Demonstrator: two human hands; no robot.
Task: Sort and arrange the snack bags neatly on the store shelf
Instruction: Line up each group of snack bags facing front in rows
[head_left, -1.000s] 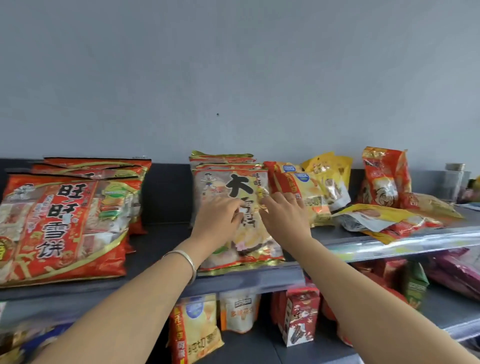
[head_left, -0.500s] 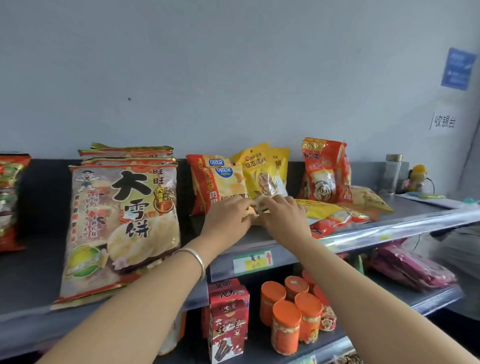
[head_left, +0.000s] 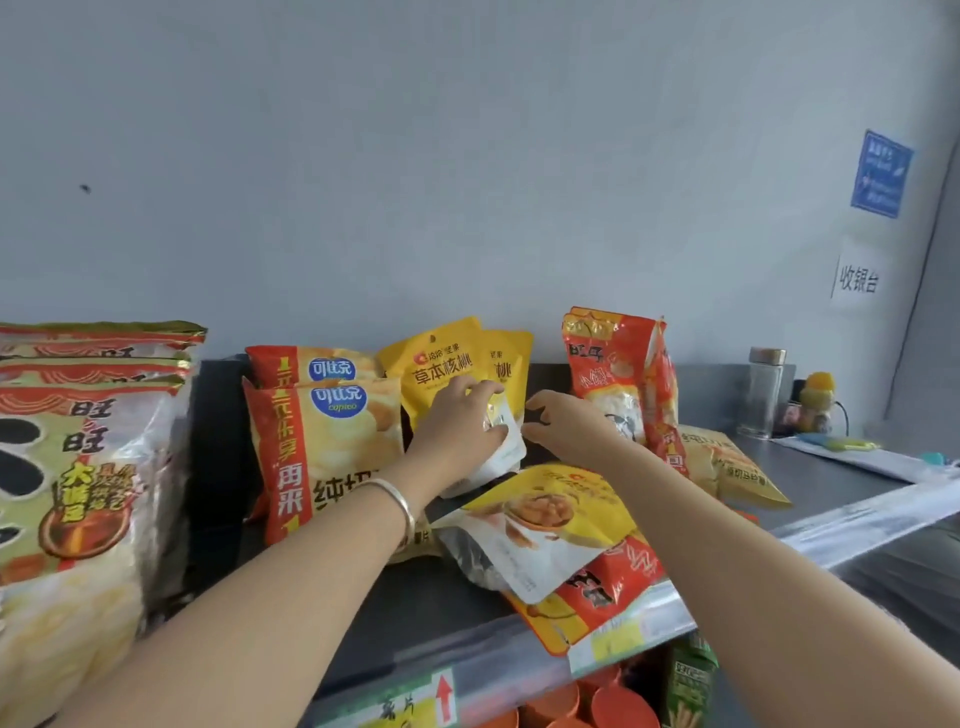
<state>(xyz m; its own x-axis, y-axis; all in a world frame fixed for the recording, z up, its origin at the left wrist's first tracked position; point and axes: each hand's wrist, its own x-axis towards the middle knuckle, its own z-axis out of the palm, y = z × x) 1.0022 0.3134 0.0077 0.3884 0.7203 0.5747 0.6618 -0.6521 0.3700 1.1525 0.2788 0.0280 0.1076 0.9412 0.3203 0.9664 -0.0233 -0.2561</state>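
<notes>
Left hand (head_left: 457, 431) grips the upright yellow bag (head_left: 441, 358) on the shelf (head_left: 426, 597). Right hand (head_left: 571, 426) sits just beside it, fingers curled; grip unclear.

Left hand (head_left: 457, 431) and right hand (head_left: 566, 426) are bare, arms bare too. Only thing worn is a thin silver bangle (head_left: 401, 499) on the left wrist, smooth and plain.

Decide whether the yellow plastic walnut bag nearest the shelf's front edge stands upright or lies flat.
Lies flat: the yellow plastic walnut bag faces upward, overlapping a red plastic bag.
</notes>
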